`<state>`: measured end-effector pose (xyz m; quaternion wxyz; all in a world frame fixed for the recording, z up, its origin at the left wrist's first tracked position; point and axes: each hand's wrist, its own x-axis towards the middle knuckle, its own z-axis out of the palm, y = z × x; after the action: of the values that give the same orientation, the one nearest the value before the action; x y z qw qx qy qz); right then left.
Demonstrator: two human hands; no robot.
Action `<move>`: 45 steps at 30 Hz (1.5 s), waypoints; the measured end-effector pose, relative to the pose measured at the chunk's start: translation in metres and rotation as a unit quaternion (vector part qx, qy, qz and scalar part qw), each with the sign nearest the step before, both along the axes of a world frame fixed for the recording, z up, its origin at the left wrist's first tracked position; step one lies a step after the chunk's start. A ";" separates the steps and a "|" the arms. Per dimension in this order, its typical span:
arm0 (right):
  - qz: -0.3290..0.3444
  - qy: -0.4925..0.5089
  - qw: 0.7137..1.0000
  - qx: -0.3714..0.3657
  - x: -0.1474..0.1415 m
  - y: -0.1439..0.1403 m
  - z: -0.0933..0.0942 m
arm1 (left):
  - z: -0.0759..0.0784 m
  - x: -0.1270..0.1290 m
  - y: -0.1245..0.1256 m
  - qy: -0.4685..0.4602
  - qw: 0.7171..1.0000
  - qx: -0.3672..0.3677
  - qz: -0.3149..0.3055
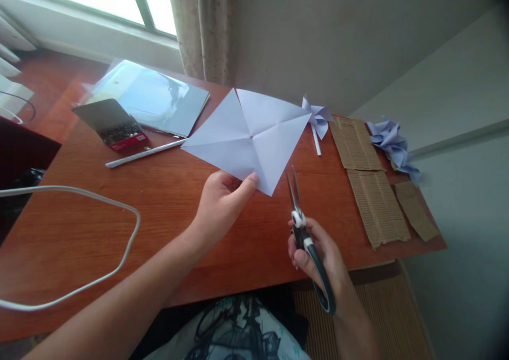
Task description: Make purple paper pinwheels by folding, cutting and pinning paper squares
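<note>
My left hand [221, 203] pinches the near edge of a pale lilac square of paper [246, 137], holding it above the wooden table [167, 201]. The paper bears two crossing diagonal creases and a small red mark at its centre. My right hand [318, 256] grips black-and-white scissors [299, 214] by the handles. Their blades are slightly apart and point up at the paper's lower right corner, just beside it without touching.
A finished paper pinwheel [317, 119] lies at the back, with corrugated cardboard pieces [376, 203] and crumpled lilac paper [393, 142] to the right. On the left are a glossy sheet [151, 97], a box of pins [115, 126], a white rolled stick [145, 153] and a white cable [131, 227].
</note>
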<state>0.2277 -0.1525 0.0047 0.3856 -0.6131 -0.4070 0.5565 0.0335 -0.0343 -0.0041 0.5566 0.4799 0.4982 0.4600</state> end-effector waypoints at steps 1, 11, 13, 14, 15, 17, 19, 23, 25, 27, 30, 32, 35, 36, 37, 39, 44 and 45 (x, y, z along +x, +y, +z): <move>0.012 -0.003 1.000 -0.015 -0.001 -0.003 0.001 | 0.001 0.000 0.000 -0.003 1.000 0.004 0.000; 0.046 0.002 0.997 -0.059 -0.018 -0.001 0.003 | -0.001 0.004 0.000 -0.010 0.999 0.033 -0.009; 0.043 0.013 0.997 -0.059 -0.019 0.001 0.003 | -0.002 0.004 0.000 -0.006 0.999 0.039 -0.012; 0.041 0.018 0.997 -0.057 -0.019 0.001 0.002 | -0.002 0.004 0.000 -0.007 0.999 0.041 -0.014; 0.040 0.024 0.997 -0.056 -0.020 0.002 0.002 | -0.002 0.003 0.000 -0.008 0.999 0.041 -0.016; 0.035 0.034 0.997 -0.055 -0.021 0.003 0.002 | -0.001 0.003 -0.001 -0.012 0.999 0.039 -0.021; 0.033 0.040 0.997 -0.057 -0.023 0.004 0.002 | -0.001 0.004 -0.001 -0.013 0.999 0.035 -0.023; 0.031 0.046 0.997 -0.055 -0.025 0.005 0.003 | -0.002 0.005 -0.002 0.012 0.999 0.037 -0.025; 0.029 0.047 0.997 -0.051 -0.025 0.006 0.003 | -0.002 0.005 -0.002 0.034 0.998 0.041 -0.023; 0.026 0.045 0.998 -0.047 -0.025 0.006 0.002 | -0.001 0.005 -0.003 0.054 0.997 0.046 -0.024; 0.025 0.039 0.998 -0.042 -0.024 0.006 0.002 | 0.001 0.005 -0.003 0.067 0.996 0.050 -0.029; 0.028 0.038 0.998 -0.041 -0.024 0.006 0.003 | 0.002 0.005 -0.003 0.067 0.996 0.051 -0.030; 0.032 0.040 0.998 -0.042 -0.024 0.007 0.004 | 0.003 0.005 -0.003 0.066 0.996 0.047 -0.034; 0.032 0.040 0.998 -0.042 -0.024 0.007 0.004 | 0.002 0.005 -0.003 0.066 0.996 0.047 -0.036; 0.033 0.039 0.998 -0.041 -0.024 0.007 0.004 | 0.002 0.005 -0.003 0.066 0.996 0.047 -0.037; 0.032 0.036 0.998 -0.043 -0.023 0.006 0.003 | 0.002 0.005 -0.003 0.069 0.996 0.047 -0.038; 0.038 0.034 0.998 -0.044 -0.022 0.006 0.000 | 0.001 0.005 -0.003 0.067 0.996 0.043 -0.042; 0.035 0.034 0.998 -0.043 -0.022 0.007 0.000 | 0.002 0.005 -0.003 0.066 0.996 0.044 -0.043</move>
<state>0.2058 -0.1459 0.0044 0.3523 -0.5953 -0.3908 0.6073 0.0384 -0.0371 -0.0026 0.5202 0.5540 0.4919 0.4249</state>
